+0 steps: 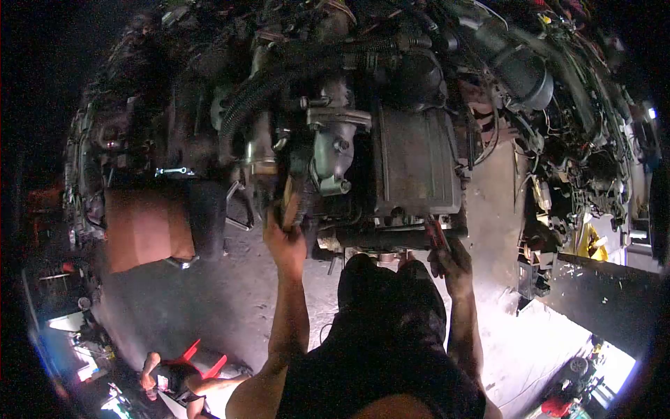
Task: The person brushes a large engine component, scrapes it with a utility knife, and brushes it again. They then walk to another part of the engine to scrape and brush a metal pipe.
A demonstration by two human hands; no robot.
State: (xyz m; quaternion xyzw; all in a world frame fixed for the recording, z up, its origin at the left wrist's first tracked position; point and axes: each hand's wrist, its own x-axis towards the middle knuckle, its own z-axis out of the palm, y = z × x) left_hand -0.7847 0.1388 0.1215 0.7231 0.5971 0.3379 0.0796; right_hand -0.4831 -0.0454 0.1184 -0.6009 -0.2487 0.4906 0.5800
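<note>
My left hand is closed around a wooden-backed brush, held upright in front of the engine. Dark bristles seem to face right, beside a metal pipe housing. Closed at the engine's lower right edge, my right hand grips a red-handled tool; its kind is hard to make out in the dim light. A thick corrugated hose curves above the left hand. The brush's lower end is hidden by my fingers.
A combination wrench lies at the left, above a reddish-brown pad. Wires and a round canister crowd the upper right. Another person is by a red chair at lower left, over the grey floor.
</note>
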